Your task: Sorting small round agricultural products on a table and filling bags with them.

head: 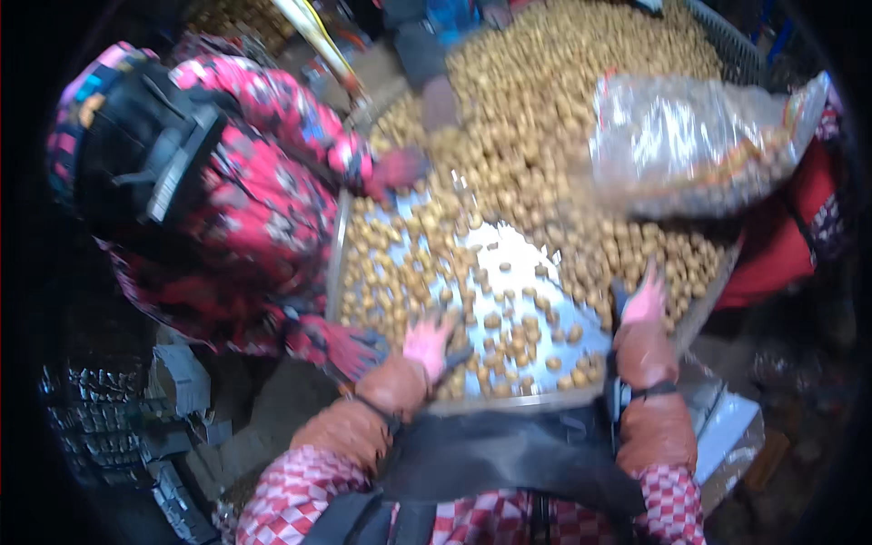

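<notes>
Before me stands a metal-topped sorting table (pixel 422 289) strewn with small round tan pieces (pixel 531 334), perhaps nuts or dried mushrooms. My left hand (pixel 429 344), in a pink glove with dark fingertips, lies over loose pieces near the front edge, fingers spread. My right hand (pixel 644 300), gloved alike, reaches along the right side against the edge of a thick heap (pixel 558 82). Its thumb stands apart from the fingers, and I see nothing gripped in either hand. Between my hands, scattered pieces lie on the shiny surface.
A co-worker in pink camouflage (pixel 272 204) leans in at left, one gloved hand (pixel 354 351) beside my left. At right, a clear plastic bag (pixel 681 143) is tipped over the heap near a person in red (pixel 773 245). Another person's gloved hand (pixel 439 102) reaches in from the far side.
</notes>
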`<action>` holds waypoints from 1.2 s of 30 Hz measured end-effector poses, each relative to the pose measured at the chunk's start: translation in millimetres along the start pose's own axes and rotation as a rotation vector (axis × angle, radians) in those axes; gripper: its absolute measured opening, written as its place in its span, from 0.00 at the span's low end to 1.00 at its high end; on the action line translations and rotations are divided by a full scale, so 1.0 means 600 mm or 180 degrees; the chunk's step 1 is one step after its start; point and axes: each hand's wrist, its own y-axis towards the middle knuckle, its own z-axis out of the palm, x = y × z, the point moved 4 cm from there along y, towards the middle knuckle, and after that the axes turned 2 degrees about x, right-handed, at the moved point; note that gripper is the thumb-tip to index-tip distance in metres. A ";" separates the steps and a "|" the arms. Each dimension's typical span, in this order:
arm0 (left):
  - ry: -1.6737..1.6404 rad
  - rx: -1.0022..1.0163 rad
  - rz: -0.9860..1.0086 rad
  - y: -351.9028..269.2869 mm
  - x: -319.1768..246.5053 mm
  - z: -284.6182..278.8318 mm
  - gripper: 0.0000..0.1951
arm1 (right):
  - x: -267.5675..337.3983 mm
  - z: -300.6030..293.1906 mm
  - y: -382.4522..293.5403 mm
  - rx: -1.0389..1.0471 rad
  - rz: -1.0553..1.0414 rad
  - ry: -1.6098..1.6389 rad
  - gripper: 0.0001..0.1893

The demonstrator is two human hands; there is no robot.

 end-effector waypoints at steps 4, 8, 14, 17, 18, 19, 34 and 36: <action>-0.0410 0.0493 -0.1285 -0.023 -0.033 0.021 0.34 | 0.069 0.020 -0.064 -0.0271 -0.0639 -0.0236 0.39; 0.0155 -0.0122 -0.0115 0.031 -0.137 -0.007 0.27 | 0.130 0.060 -0.124 0.0507 -0.1245 0.0514 0.33; -0.0234 -0.0046 0.0171 0.096 -0.170 0.050 0.34 | 0.166 0.089 -0.166 0.0959 -0.1894 0.1690 0.31; 0.0445 0.0557 0.1295 0.037 -0.153 0.048 0.37 | 0.096 0.050 -0.144 0.0513 -0.1758 0.2401 0.26; 0.0666 0.0870 0.1119 0.042 -0.131 0.039 0.36 | 0.070 0.044 -0.140 0.0131 -0.1759 0.2482 0.24; 0.0541 0.0635 0.0946 0.036 -0.104 0.039 0.35 | 0.042 0.037 -0.140 -0.0056 -0.1806 0.2247 0.22; 0.0701 0.0055 0.0226 -0.020 -0.042 0.048 0.32 | -0.136 0.059 -0.160 -0.0101 -0.1023 0.0137 0.30; 0.0721 0.0160 0.0172 -0.023 -0.068 0.029 0.32 | -0.143 0.059 -0.165 -0.0209 -0.1112 0.0273 0.32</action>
